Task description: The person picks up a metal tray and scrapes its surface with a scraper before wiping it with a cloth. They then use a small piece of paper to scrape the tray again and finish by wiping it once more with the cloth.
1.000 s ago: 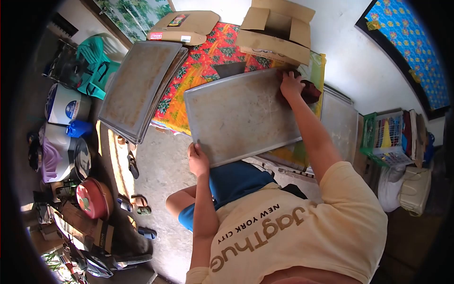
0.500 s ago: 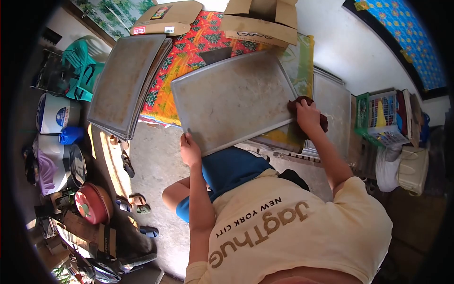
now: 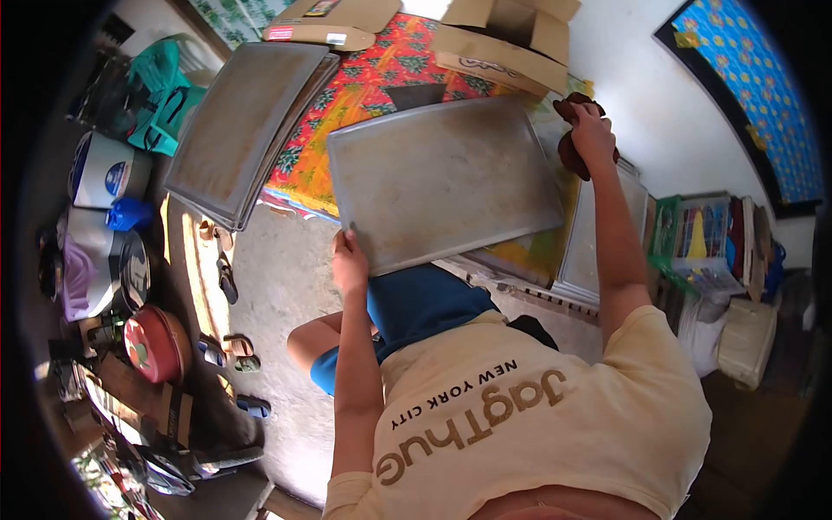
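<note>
Two hands at work: one steadies, one carries the cloth; items run left to right.
Floor clutter: lidded pots and a round red container (image 3: 154, 344) stand along the far left, well apart from the work.
Stacked trays: a pile of worn grey metal baking trays (image 3: 247, 126) lies on the red and orange patterned tablecloth (image 3: 364, 91), tilted over its edge.
Left hand: the left hand (image 3: 349, 263) is clamped on the near left corner of the large rectangular grey metal tray (image 3: 442, 178), thumb on top; probably a brace so the sheet stays put.
Tray position: it lies flat-side up, its near edge over the lap, its far edge over the table.
Cardboard boxes: open brown boxes (image 3: 507, 39) sit just beyond the tray's far edge.
Right hand: the right hand (image 3: 592, 130) is closed around a crumpled dark maroon cloth (image 3: 575, 143), raised at the tray's far right corner; whether the cloth touches the metal cannot be told.
Spare tray: another grey tray (image 3: 598, 238) leans beside the table, to the right.
Green crate: a basket of packets (image 3: 702, 238) stands near the wall.
</note>
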{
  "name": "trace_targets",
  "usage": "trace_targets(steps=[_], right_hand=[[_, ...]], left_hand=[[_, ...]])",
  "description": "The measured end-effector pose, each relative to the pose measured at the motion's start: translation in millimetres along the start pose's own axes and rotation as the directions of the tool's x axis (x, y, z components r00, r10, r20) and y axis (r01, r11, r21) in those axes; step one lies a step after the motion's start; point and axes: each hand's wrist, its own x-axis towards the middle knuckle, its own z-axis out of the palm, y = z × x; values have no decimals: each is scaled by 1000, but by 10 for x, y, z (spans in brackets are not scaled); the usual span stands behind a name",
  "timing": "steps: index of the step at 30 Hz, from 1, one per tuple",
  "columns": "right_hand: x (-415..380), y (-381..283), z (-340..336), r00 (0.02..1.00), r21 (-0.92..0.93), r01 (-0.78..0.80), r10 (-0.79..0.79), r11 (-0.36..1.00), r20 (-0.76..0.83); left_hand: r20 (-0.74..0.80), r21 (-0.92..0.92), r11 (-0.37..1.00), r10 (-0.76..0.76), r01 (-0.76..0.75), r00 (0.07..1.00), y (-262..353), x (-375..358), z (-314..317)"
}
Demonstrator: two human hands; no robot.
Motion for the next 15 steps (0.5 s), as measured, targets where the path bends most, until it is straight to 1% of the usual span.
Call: trace_targets(steps=[1, 2, 3, 5, 6, 8, 11, 15], right_hand=[[108, -88, 109, 1000, -19, 16, -17, 1000, -19], [149, -190, 203, 998, -117, 58, -59, 991, 0], [200, -311, 305, 997, -67, 74, -73, 995, 16], [156, -743, 365, 989, -7, 147, -147, 989, -32], [175, -969, 408, 986, 90, 164, -166, 982, 21], [214, -1387, 534, 969, 271, 181, -219, 946, 118], [395, -1938, 803, 976, 402, 72, -148, 913, 160], [836, -2408, 1170, 956, 357, -123, 15, 926, 292]], left_hand=[[-7, 10, 1000, 1, -1, 1000, 5, -18, 3], [-19, 19, 1000, 2, -1, 1000, 0, -9, 14], [-50, 12, 1000, 27, -26, 998, -23, 8, 33], [-106, 12, 997, 74, -73, 992, -54, 13, 80], [-86, 27, 999, 45, -43, 995, -35, -3, 60], [-97, -7, 998, 56, -57, 994, -9, -20, 56], [-74, -33, 998, 59, -62, 996, -60, 4, 52], [-80, -54, 994, 88, -92, 993, -39, -21, 32]])
